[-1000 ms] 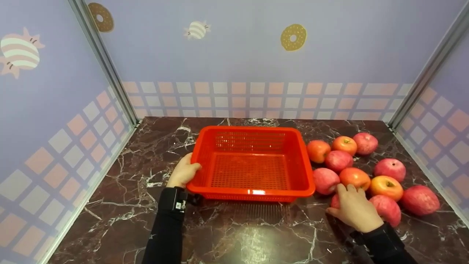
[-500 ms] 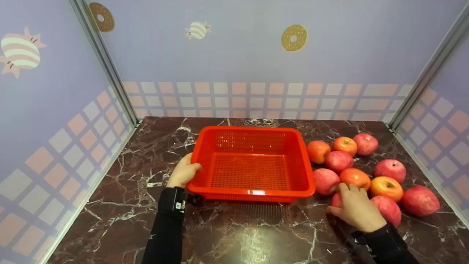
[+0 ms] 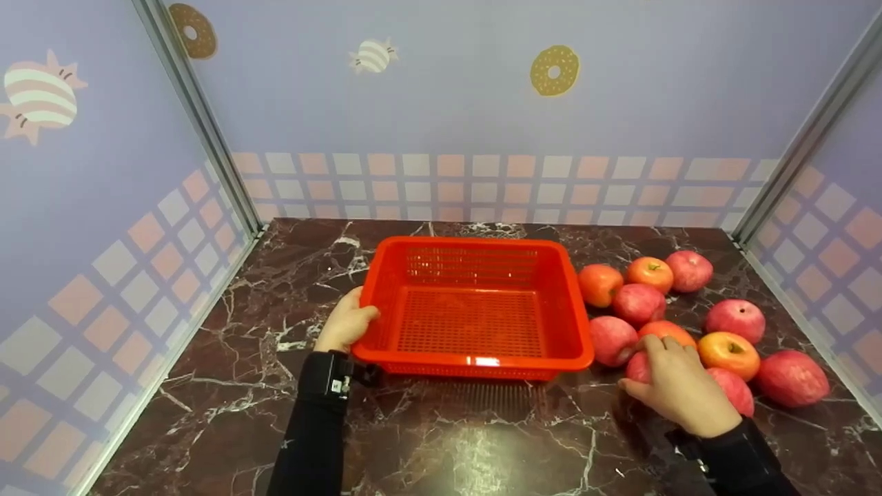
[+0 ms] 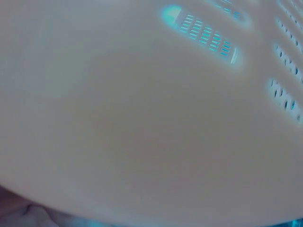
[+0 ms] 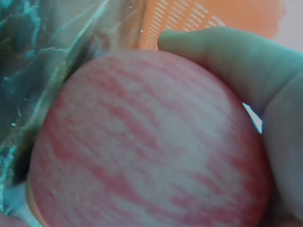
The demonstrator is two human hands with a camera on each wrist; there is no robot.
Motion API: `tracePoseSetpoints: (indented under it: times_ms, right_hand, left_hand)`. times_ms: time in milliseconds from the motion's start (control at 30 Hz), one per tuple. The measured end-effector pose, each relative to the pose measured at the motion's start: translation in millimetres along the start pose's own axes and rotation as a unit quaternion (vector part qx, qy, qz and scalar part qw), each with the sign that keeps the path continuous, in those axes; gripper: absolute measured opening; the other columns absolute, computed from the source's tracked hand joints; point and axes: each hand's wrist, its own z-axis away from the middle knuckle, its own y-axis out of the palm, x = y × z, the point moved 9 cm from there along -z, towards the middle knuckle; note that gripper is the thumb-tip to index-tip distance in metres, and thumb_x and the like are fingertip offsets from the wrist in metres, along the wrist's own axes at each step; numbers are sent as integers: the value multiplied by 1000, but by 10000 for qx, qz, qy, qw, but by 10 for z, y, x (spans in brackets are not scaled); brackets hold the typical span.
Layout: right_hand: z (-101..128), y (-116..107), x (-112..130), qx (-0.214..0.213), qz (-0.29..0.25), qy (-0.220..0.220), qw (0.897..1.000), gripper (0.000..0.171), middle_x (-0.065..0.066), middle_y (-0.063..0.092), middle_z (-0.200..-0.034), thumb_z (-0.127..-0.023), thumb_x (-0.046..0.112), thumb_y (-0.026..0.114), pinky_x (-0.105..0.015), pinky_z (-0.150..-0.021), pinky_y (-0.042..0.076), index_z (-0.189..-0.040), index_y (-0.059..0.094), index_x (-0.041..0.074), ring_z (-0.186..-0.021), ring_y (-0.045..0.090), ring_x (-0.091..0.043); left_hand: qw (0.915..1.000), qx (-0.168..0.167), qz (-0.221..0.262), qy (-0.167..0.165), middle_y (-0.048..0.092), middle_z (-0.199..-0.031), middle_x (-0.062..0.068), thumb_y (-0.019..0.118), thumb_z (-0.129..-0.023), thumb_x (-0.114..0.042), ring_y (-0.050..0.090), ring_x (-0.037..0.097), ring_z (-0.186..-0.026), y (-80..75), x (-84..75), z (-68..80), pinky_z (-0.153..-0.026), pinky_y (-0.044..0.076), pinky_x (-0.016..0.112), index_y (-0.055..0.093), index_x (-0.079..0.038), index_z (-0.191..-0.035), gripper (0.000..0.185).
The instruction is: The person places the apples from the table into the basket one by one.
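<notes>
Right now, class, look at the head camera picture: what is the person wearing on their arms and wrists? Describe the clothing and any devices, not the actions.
Both arms are covered by long black sleeves reaching to the wrists. The left hand is bare, with a black strapped device at its wrist bearing a small white label. The right hand is bare too; a dark band sits at its wrist, its details too small to tell.

Dark red marble bench (image 3: 482, 441) with white veins, glare patch near the front. Lilac walls (image 3: 448, 103) with a pink-and-white check band low down, donut sticker (image 3: 555, 70) and striped candy sticker (image 3: 373, 56) on the back wall, another donut (image 3: 191, 31) and candy (image 3: 40, 96) on the left. Metal posts (image 3: 200, 117) in the corners.
</notes>
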Motion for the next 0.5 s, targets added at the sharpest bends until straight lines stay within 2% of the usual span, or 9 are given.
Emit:
tracePoseSetpoints:
  times_ms: [133,233,333,500]
  right_hand:
    - [-42,-164,69,-393,-37,-165,9991,50,-21,60,-93,-72,23,87,-60,-86,43,-102,58,-4,-90,57,-45]
    - [-85,-287,118,-580,-58,-101,9982,47,-20,58,-87,-74,26,86,-57,-77,42,-99,57,-1,-81,54,-43]
    - [-136,-394,172,-671,-132,23,9977,49,-25,56,-87,-76,27,86,-59,-73,42,-99,56,-3,-77,53,-47]
    - [-228,-495,287,-655,-478,197,9965,52,-32,56,-100,-80,25,83,-65,-78,45,-110,55,-8,-87,54,-57]
  left_hand:
    - [10000,1,-43,-34,60,-128,30,48,-85,4,65,35,-106,-7,12,-8,-83,56,40,48,7,-139,54]
    - [9999,-4,-101,-57,60,-128,29,48,-86,3,65,33,-104,-11,29,-22,-83,57,39,47,6,-139,53]
    - [9999,-23,-118,-107,61,-128,28,48,-87,3,65,31,-104,-15,38,-28,-84,57,39,48,5,-139,53]
    - [9997,-66,-153,-165,60,-130,28,48,-88,2,65,31,-105,-31,43,-31,-85,57,40,47,4,-141,53]
